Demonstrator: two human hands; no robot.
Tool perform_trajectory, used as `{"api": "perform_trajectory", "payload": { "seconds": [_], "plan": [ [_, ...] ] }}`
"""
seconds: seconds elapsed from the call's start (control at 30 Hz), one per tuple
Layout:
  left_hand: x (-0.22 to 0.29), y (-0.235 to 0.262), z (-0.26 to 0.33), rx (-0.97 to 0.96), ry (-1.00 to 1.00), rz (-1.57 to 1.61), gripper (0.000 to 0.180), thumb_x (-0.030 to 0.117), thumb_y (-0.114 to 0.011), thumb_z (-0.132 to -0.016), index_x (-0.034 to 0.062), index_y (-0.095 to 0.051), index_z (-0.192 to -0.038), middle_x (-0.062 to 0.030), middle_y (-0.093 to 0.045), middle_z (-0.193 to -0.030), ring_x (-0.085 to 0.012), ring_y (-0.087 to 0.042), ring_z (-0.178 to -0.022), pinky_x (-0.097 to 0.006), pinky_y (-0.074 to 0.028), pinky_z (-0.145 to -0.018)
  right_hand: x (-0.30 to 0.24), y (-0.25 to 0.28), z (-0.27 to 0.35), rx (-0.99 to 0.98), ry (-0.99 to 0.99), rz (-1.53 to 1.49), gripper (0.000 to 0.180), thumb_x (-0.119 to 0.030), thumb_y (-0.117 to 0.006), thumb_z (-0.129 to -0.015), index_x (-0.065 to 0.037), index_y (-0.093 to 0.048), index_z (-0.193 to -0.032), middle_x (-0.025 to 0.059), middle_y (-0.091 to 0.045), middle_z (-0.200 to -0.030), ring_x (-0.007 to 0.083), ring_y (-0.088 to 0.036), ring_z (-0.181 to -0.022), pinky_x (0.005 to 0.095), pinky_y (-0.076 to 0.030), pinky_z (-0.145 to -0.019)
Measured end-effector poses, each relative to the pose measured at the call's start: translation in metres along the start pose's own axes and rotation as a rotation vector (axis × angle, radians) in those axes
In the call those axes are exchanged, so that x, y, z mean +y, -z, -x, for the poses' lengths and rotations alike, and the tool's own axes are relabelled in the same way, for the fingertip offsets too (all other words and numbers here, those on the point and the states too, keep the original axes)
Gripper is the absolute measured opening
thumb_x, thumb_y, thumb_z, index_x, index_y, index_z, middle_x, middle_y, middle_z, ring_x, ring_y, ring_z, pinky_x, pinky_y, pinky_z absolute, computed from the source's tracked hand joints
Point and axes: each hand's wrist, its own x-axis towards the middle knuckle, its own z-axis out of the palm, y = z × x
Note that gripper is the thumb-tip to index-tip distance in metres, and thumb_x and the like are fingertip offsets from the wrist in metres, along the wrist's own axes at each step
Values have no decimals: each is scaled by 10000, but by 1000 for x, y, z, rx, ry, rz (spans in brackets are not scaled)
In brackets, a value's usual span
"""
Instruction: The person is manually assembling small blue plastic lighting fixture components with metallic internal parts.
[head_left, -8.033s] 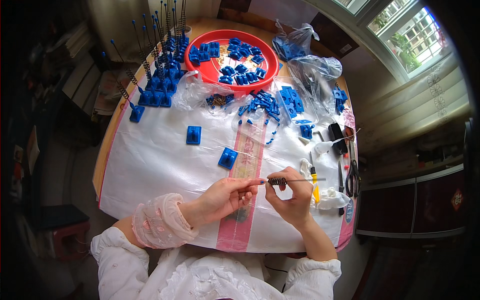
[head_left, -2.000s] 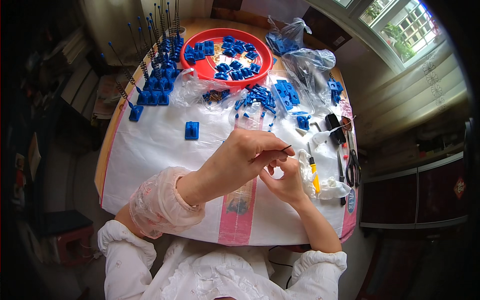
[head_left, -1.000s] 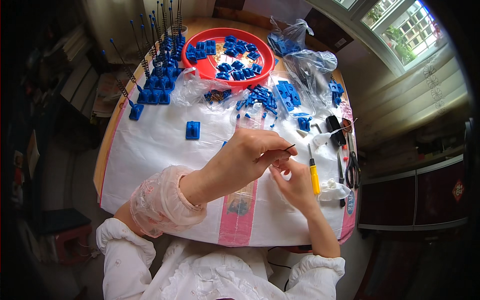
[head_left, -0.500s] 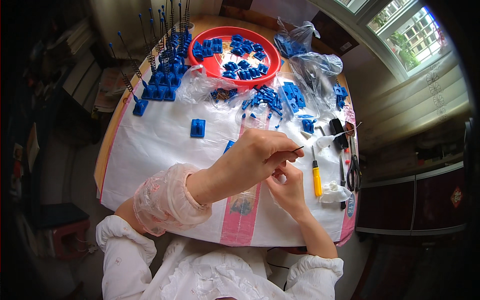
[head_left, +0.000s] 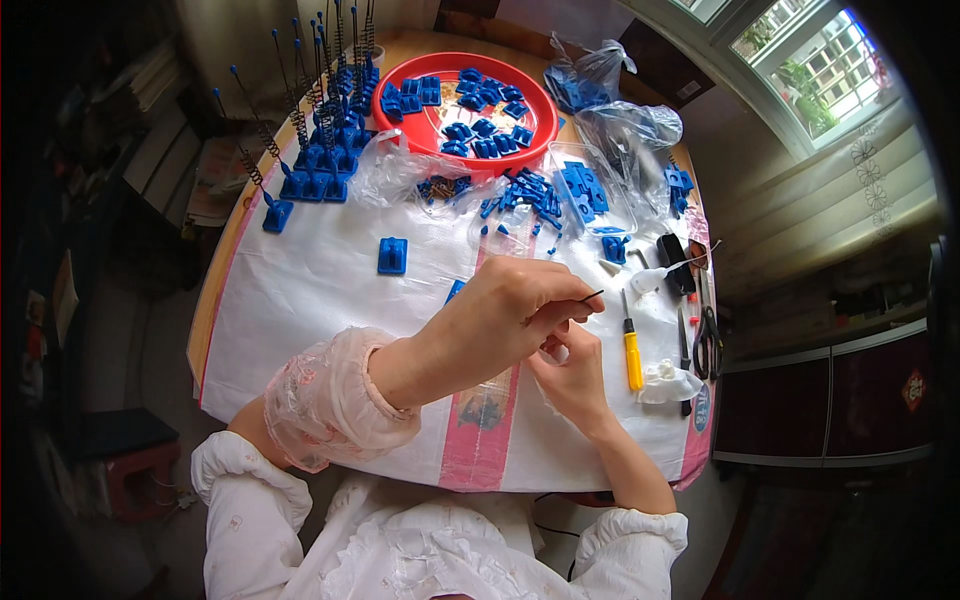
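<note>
My left hand (head_left: 510, 312) reaches across the middle of the table, its thumb and fingers pinched on a thin dark rod (head_left: 593, 296), whose tip sticks out past the fingertips. Just below and to the right, my right hand (head_left: 573, 378) is closed with curled fingers close under the left one; what it grips is hidden. Beyond my left wrist a blue plastic base (head_left: 393, 256) lies alone on the white sheet. Another blue piece (head_left: 456, 290) shows partly behind my left hand.
A red basin (head_left: 550, 130) holds blue bases. Blue bases with upright springs and rods (head_left: 320, 160) crowd the far left. Small blue parts (head_left: 530, 195) lie beyond my hands. To the right are a yellow screwdriver (head_left: 633, 360), scissors (head_left: 708, 345) and a white nozzle bottle (head_left: 648, 280).
</note>
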Motion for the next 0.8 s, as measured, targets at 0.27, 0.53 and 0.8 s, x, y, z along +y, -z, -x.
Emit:
{"api": "perform_trajectory", "payload": {
  "seconds": [0.27,0.53,0.8],
  "plan": [
    [2,1,1,0,31,19,144,-27,-731,-854,-10,-755,-995,-129,-740,-850,-234,-725,-734,-317,-570,-662,-3,3,-3,-9,52,87,201,20,-732,-847,45,-676,-1038,140,-702,-989,279,-703,-856,370,-556,-763],
    [1,-1,0,16,7,0,134,-22,-734,-854,-4,-759,-985,-123,-748,-858,-236,-728,-745,-315,-572,-674,6,-4,-5,77,157,52,175,30,-688,-828,36,-671,-1002,145,-690,-837,261,-630,-716,359,-496,-683],
    [0,0,1,2,14,-5,131,-22,-736,-857,-13,-756,-986,-130,-743,-849,-228,-730,-728,-308,-576,-657,-3,3,-1,2,71,84,227,2,-752,-836,31,-684,-1050,109,-698,-923,196,-692,-792,330,-564,-711]
  ]
}}
